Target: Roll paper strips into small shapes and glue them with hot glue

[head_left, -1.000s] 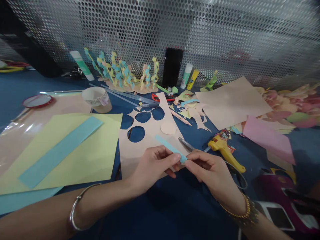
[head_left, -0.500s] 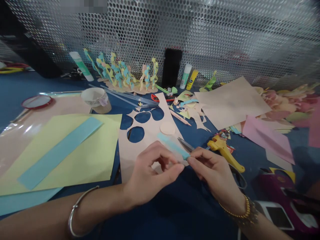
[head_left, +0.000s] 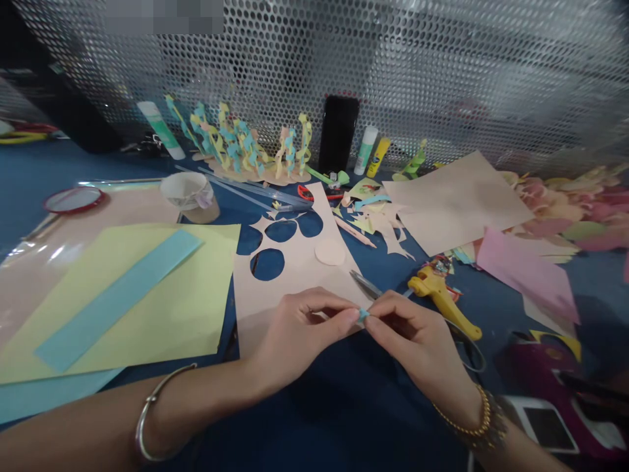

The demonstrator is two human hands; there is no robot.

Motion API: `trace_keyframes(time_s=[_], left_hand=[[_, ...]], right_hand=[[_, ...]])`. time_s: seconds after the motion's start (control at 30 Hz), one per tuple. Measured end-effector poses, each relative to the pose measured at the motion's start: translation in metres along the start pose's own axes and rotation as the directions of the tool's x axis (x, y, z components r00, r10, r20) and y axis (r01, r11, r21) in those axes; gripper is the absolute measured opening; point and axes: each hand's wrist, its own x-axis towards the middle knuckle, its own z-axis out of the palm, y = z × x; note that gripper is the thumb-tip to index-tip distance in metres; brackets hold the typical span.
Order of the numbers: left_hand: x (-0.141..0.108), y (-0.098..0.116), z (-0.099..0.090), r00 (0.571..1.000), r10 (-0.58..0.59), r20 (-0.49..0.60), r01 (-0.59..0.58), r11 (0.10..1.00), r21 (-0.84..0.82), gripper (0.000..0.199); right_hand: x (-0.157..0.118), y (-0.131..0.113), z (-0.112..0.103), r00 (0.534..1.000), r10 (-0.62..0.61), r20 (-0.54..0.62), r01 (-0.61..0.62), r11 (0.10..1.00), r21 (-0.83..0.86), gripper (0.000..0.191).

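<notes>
Between the fingertips of my two hands is a small light-blue paper strip (head_left: pixel 363 314), of which only a short bit shows. My left hand (head_left: pixel 304 337) pinches its left side with thumb and forefinger. From the other side my right hand (head_left: pixel 410 334) pinches it too. Beneath the fingers lies a beige paper sheet (head_left: pixel 299 301) with several round holes cut out. A loose beige paper circle (head_left: pixel 329 252) rests on that sheet. Scissors (head_left: pixel 366 285) lie just beyond my right hand, their handles partly hidden under it.
Left are yellow paper (head_left: pixel 196 308) with a wide blue strip (head_left: pixel 122 298) and a paper cup (head_left: pixel 201 203). Behind stand curled paper stems (head_left: pixel 236 141), a phone (head_left: pixel 339 134) and glue sticks (head_left: pixel 365 151). Right are a yellow glue gun (head_left: pixel 442 298) and pink paper (head_left: pixel 525 269).
The blue strip stretched out beyond my fingers before; now just a small bit shows between them. My left fingertips have closed on it, while my right hand has barely moved.
</notes>
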Motion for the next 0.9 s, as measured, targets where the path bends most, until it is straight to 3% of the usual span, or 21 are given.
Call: trace_keyframes(time_s=[0.17, 0.3, 0.43, 0.77, 0.9], left_hand=[[0.0035, -0.0011, 0.0008, 0.985, -0.166, 0.051, 0.171, 0.977, -0.130, 0.012], [0.0054, -0.0019, 0.0022, 0.970, -0.234, 0.059, 0.242, 0.934, -0.262, 0.016], [0.0061, -0.0021, 0.0026, 0.970, -0.241, 0.036, 0.242, 0.934, -0.264, 0.018], [0.0049, -0.0056, 0.0013, 0.986, -0.162, 0.028, 0.165, 0.976, -0.145, 0.014], [0.0052, -0.0037, 0.0013, 0.981, -0.187, 0.045, 0.192, 0.969, -0.156, 0.018]], right_hand=[[0.0004, 0.0006, -0.0003, 1.000, 0.018, -0.002, -0.018, 1.000, -0.003, 0.014], [0.0013, 0.0002, -0.0013, 0.998, 0.045, -0.034, -0.045, 0.999, 0.012, 0.017], [0.0011, 0.0013, -0.0004, 0.999, 0.000, 0.040, 0.000, 1.000, -0.002, 0.015], [0.0009, -0.0027, 0.0006, 0.999, 0.017, 0.036, -0.015, 0.998, -0.053, 0.017], [0.0006, -0.0018, -0.0007, 0.996, 0.091, 0.022, -0.091, 0.995, 0.029, 0.032]])
